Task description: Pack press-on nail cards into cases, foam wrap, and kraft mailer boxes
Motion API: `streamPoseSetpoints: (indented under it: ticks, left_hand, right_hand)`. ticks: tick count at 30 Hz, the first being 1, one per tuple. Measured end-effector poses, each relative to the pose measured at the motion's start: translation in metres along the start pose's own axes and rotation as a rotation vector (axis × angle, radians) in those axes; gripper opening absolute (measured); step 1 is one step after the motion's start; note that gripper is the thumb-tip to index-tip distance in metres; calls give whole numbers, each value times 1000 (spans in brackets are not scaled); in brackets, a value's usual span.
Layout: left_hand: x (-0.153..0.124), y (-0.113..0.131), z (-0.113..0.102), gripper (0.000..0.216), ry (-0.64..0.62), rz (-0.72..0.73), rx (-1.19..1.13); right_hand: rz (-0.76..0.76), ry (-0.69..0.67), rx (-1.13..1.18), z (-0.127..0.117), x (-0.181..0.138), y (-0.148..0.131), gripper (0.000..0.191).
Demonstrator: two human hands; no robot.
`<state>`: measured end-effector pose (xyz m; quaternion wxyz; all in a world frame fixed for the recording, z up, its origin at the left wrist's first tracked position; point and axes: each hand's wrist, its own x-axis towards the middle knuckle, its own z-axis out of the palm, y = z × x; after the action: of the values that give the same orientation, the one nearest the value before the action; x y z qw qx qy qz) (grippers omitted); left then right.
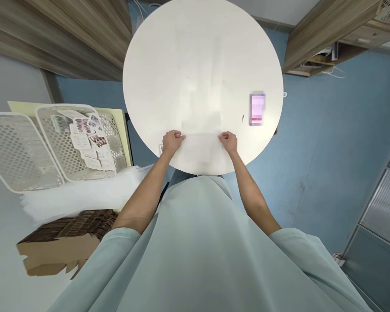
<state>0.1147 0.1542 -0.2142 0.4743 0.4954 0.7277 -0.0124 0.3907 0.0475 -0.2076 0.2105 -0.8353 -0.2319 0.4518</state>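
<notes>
Fingers [183, 137] of left hand [173, 141] and right hand [229, 141] pinch white sheet [201, 147] at far corners, best held evenly taut.

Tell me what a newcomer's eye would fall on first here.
First, the big round white table, filling the upper middle of the view. At its near edge, the left hand and right hand hold a pale, thin sheet between them. Next come the blurred pink phone-like item on the table's right and the white basket of printed cards at left.
</notes>
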Motion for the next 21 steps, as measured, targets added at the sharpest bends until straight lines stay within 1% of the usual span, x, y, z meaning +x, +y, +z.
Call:
streamPoseSetpoints:
  ticks: [4,6,10,12,14,17,19,21]
  left_hand:
    - [-9,-3,-3,16,-28,33,0]
    - [-15,-11,-11,18,-1,102,22]
    - [-29,-38,-41,34,67,311,173]
    - [-35,-55,-54,46,36,362,259]
    - [-41,-72,-63,58,-38,394,330]
    - [-45,-93,-65,71,-134,438,391]
    - [-46,-102,-63,75,-151,459,408]
    - [-48,-106,-60,78,-142,472,439]
  right_hand:
    - [-3,4,9,-3,0,5,13]
    - [-10,14,5,-6,0,8,14]
    - [-24,31,-35,-13,1,13,19]
    - [-29,39,-58,-16,-1,16,22]
    - [-35,45,-75,-16,-6,20,26]
    - [-37,51,-81,-16,-20,28,32]
    - [-31,53,-73,-15,-30,35,34]
    - [-22,52,-72,-16,-41,41,34]
